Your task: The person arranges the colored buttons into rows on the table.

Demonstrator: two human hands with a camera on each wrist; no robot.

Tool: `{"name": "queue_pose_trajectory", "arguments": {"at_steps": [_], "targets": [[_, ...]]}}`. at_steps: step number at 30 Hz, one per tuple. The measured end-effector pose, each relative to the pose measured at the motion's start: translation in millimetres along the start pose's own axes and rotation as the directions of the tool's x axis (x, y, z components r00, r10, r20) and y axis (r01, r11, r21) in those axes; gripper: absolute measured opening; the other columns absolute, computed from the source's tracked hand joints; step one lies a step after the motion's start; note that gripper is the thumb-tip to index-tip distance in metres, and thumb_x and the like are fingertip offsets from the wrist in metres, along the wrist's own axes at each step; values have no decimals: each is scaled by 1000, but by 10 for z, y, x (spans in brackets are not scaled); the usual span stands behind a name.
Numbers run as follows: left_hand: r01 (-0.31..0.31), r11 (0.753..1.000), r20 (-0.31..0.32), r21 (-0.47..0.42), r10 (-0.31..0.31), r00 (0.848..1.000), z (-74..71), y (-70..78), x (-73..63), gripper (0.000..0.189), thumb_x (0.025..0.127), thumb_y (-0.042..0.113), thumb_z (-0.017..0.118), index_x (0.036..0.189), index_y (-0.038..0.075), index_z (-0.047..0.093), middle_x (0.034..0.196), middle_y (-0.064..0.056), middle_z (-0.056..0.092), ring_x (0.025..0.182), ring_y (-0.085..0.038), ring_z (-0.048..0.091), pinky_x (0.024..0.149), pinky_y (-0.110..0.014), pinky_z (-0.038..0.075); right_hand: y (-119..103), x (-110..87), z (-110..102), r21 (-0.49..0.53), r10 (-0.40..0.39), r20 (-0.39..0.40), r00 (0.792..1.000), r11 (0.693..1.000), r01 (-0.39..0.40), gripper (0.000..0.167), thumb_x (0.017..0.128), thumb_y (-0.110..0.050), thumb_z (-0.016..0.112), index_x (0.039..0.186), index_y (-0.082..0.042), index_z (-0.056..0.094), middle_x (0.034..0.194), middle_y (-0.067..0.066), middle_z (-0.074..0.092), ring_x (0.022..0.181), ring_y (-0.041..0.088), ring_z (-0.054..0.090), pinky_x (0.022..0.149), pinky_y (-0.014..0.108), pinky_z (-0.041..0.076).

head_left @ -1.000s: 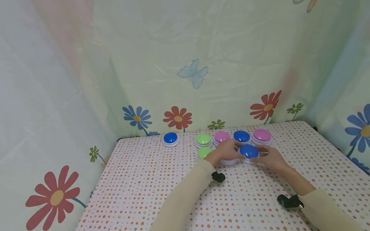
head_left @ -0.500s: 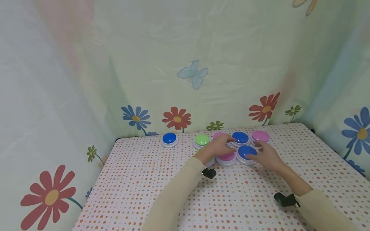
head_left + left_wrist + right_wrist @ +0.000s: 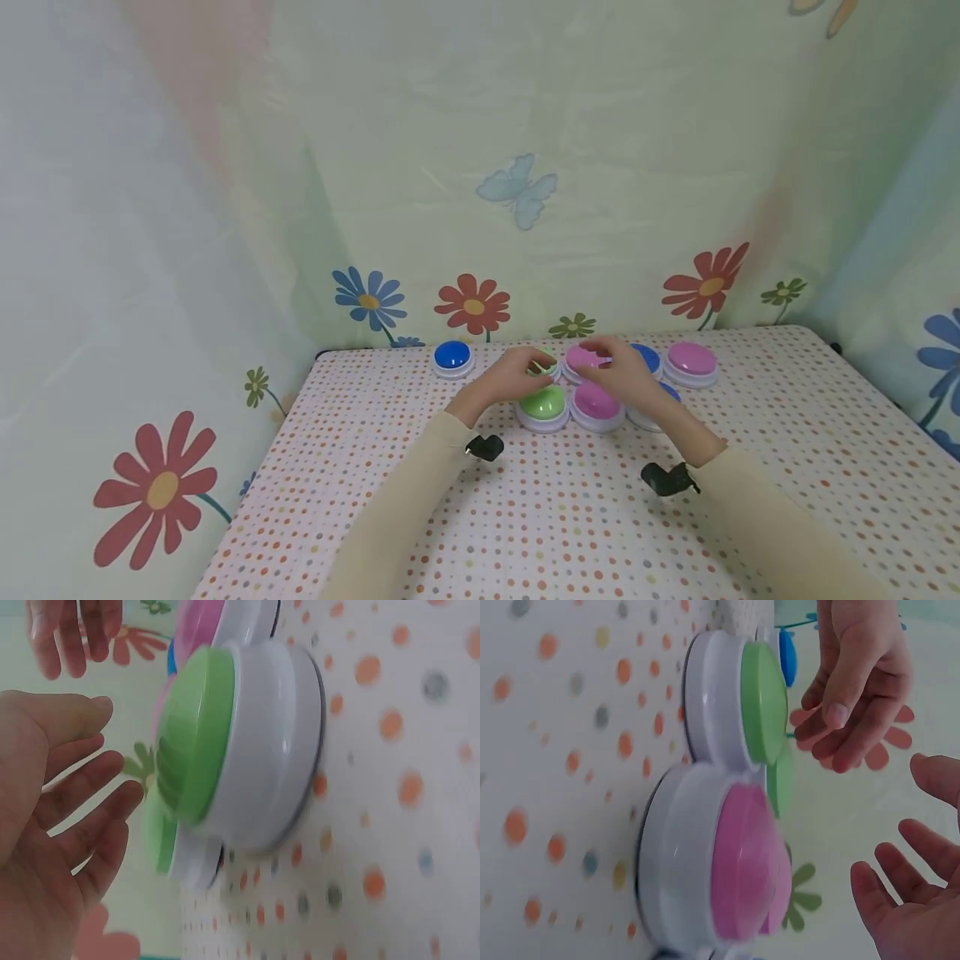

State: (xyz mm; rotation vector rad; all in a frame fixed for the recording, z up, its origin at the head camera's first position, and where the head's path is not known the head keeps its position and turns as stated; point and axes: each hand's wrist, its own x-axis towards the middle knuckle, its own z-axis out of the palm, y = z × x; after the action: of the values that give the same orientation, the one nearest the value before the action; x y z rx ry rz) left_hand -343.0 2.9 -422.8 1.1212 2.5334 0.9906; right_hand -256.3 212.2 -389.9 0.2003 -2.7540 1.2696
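Both hands hover over a cluster of push buttons with coloured domes on white round bases. My left hand [image 3: 506, 379] hangs over the green buttons, nearest the front green button [image 3: 543, 403]; the left wrist view shows its bent, spread fingers apart from that green dome [image 3: 195, 735]. My right hand [image 3: 626, 375] is above the front pink button [image 3: 597, 402] and holds nothing; in the right wrist view its fingers are spread. It partly hides the front blue button [image 3: 670, 392] and back blue button [image 3: 648, 358]. The back pink button [image 3: 585, 358] shows between the hands.
Another pink button [image 3: 692, 360] stands at the back right end of the cluster. A lone blue button [image 3: 452, 357] sits apart at the back left. The dotted tablecloth [image 3: 555, 517] covers the table, and a flowered curtain [image 3: 390, 192] hangs behind it.
Both hands have let go of the front blue button and moved left and up. The left hand went from the pink and blue buttons to over the green ones; the right followed.
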Motion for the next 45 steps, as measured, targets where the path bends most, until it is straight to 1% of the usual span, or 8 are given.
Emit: {"name": "queue_pose_trajectory", "arguments": {"at_steps": [10,14,19,22,27,33,40,45], "targets": [[70,997,-84,34,-67,994,-404,-417,-524,42,96,22,63,134,4,56,129,-13,59,108,-19,58,90,-28,49,-256,381,477,46,-68,43,997,997,66,46,92,-25,68,128,0,57,129,22,56,118,41,52,93,50,47],[123,992,-110,35,-119,987,-552,-579,-717,42,96,20,64,133,3,57,128,-13,58,107,-21,58,90,-31,49,-357,487,647,52,-62,72,995,997,59,47,92,-26,68,130,-1,56,130,21,56,120,40,50,95,49,46],[189,982,-177,21,-182,967,-705,-737,-905,40,95,18,64,132,3,58,129,-11,56,109,-25,57,89,-36,50,-500,583,802,91,-59,109,992,995,49,50,92,-24,68,132,1,54,133,21,53,123,39,47,99,49,43],[230,973,-232,1,-223,947,-753,-818,-987,40,94,17,65,132,3,58,132,-12,54,113,-28,56,90,-39,50,-545,682,882,90,-71,135,988,994,59,51,92,-25,68,134,0,52,134,21,52,125,39,46,100,48,43],[298,954,-292,-39,-296,909,-780,-955,-1034,47,94,19,65,137,3,53,137,-15,49,119,-32,52,93,-44,48,-614,865,982,93,-61,173,983,995,45,55,92,-23,68,137,1,49,138,22,49,126,39,44,100,47,43],[357,929,-335,-97,-368,867,-802,-1118,-985,55,93,25,68,141,5,49,137,-12,48,122,-30,50,94,-43,49,-669,1045,1107,86,-47,182,982,996,31,60,89,-22,72,139,-1,47,138,20,49,124,37,46,97,46,46],[363,915,-319,-179,-403,858,-803,-1204,-942,55,91,20,69,139,2,49,137,-15,49,121,-32,51,91,-42,50,-640,1192,1340,98,-9,204,979,995,-11,63,87,-21,75,140,-1,47,139,20,48,124,36,46,97,46,46],[389,899,-320,-201,-435,841,-777,-1299,-888,54,92,22,69,139,3,50,136,-14,52,118,-29,55,90,-38,51,-574,1276,1492,120,24,215,976,991,-50,66,87,-23,75,142,-2,45,140,19,47,126,35,45,98,47,45]]}}
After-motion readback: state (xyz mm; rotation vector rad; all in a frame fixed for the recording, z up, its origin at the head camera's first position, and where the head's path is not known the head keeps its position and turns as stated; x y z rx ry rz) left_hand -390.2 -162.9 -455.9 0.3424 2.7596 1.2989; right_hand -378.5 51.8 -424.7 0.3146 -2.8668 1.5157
